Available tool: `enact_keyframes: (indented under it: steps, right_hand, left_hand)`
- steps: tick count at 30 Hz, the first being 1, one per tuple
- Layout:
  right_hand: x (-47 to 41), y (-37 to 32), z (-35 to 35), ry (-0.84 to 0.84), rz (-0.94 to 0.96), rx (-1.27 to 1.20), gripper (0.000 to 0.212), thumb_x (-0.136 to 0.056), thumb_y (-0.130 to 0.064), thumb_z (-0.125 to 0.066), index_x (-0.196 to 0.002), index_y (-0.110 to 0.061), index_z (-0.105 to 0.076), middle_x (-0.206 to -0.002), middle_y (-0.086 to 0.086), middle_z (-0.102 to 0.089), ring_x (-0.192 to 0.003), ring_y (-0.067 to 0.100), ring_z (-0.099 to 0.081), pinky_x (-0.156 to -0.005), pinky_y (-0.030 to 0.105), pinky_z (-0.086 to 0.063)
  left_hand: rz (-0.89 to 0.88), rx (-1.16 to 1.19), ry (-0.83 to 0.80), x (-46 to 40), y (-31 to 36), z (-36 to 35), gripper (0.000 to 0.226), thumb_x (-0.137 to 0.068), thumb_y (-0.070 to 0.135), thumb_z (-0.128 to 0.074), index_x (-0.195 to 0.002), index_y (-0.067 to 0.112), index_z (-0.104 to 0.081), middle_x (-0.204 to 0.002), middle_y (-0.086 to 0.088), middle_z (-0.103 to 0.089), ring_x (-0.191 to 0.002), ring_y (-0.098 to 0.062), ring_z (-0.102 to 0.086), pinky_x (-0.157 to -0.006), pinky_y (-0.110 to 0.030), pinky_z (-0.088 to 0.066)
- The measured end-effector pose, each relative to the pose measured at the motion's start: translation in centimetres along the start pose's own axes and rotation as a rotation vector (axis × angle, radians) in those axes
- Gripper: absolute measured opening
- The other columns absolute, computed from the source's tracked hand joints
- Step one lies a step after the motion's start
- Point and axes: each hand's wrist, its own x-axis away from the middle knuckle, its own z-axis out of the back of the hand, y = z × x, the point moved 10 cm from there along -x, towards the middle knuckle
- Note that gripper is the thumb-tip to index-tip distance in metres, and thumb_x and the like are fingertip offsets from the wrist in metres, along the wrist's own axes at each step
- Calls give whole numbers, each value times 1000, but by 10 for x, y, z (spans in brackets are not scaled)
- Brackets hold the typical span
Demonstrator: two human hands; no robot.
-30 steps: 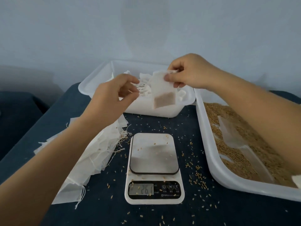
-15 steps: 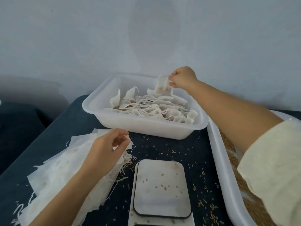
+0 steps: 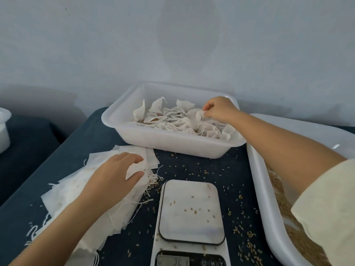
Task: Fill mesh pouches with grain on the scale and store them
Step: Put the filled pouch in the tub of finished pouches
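We see the right hand [image 3: 219, 110] reaching into the white storage bin [image 3: 172, 144] at the back of the dark blue surface [image 3: 201, 166], its thumb and fingers curled with the grip closed on the top edge of a filled pouch [image 3: 196, 117], which sits among the heap of filled pouches [image 3: 172, 120] already lying in that bin. The left hand [image 3: 115, 173] lies over the stack of empty mesh pouches [image 3: 76, 192] to the left of the scale, its fingers straight and spread, its grip apart, the palm and fingertips resting on the top sheets; loose drawstrings trail from the stack's right edge. The scale [image 3: 192, 212] stands in the near middle of the surface, just in front of the bin, its platform bare but for a few stray kernels; we cannot read its display, cut off at the bottom edge. Scattered grain [image 3: 238, 229] dots the surface around the scale. On the right, a large white tray [image 3: 257, 179] holds the bulk grain [image 3: 278, 187], partly hidden under the right forearm and its pale sleeve [image 3: 326, 212]. A white container [image 3: 3, 131] shows at the far left edge, well apart from everything else.
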Motion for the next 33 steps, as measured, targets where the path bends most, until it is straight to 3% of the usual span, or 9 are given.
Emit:
enact_keyframes:
  steps: [3,7,11,14,18,21,24,28,33]
  right_hand:
    - [13,-16,12,30,66,-2,15,-82,-11,-62,-95,-16,-69,-90,-8,-61,-83,9,-56,-59,11,-37]
    - [49,-61,13,-10,211,-122,13,-84,-15,-65,-96,-18,-69,-87,-11,-62,-80,2,-57,-64,7,-39]
    - [101,-119,-15,-162,353,-137,11,-84,-18,-67,-94,-23,-69,-85,-14,-62,-79,-1,-56,-69,2,-39]
    - [140,-151,-56,-334,444,-32,14,-86,-23,-65,-100,-22,-70,-93,-11,-62,-88,4,-56,-80,14,-42]
    - [171,-165,-105,-503,461,13,21,-87,-24,-64,-108,-19,-68,-95,-10,-60,-88,5,-54,-73,14,-39]
    - [180,-174,-129,-520,455,4,24,-89,-25,-62,-112,-20,-67,-107,-6,-64,-91,6,-55,-72,14,-39]
    - [185,-191,-149,-475,489,-5,32,-87,-23,-64,-119,-16,-64,-118,0,-64,-95,8,-55,-79,19,-40]
    - [189,-204,-168,-429,514,-25,38,-83,-19,-68,-121,-17,-62,-117,3,-60,-86,6,-46,-76,19,-34]
    - [186,-203,-175,-424,488,47,33,-86,-14,-63,-119,-19,-64,-115,2,-61,-100,16,-55,-86,28,-45]
  left_hand:
    - [9,-190,-121,19,-17,-8,54,-86,53,-54,-133,29,-47,-138,12,-45,-126,-10,-40,-104,-25,-30]
    - [49,-313,-221,48,-37,-16,64,-88,61,-40,-143,30,-32,-150,11,-30,-136,-10,-29,-110,-26,-23]
    - [39,-271,-189,60,-37,-14,51,-94,49,-41,-139,26,-40,-145,10,-39,-131,-11,-38,-105,-23,-29]
    - [73,-169,-195,63,-37,-10,54,-92,50,-47,-138,24,-41,-144,11,-38,-129,-10,-39,-103,-22,-30]
    - [165,-80,-129,66,-50,8,42,-92,38,-53,-127,15,-54,-147,5,-35,-112,-13,-53,-98,-22,-35]
    - [207,-210,-155,69,-64,11,33,-95,35,-49,-123,21,-58,-150,4,-30,-125,-17,-40,-102,-22,-24]
    - [229,-186,-195,73,-73,8,36,-95,35,-49,-128,23,-52,-140,3,-43,-130,-17,-36,-103,-24,-24]
    - [188,-227,-200,78,-71,9,23,-96,27,-40,-112,17,-54,-111,1,-58,-99,-16,-54,-84,-26,-39]
    - [118,-297,-135,84,-71,17,13,-94,24,-37,-92,19,-49,-92,6,-51,-85,-16,-53,-73,-28,-43]
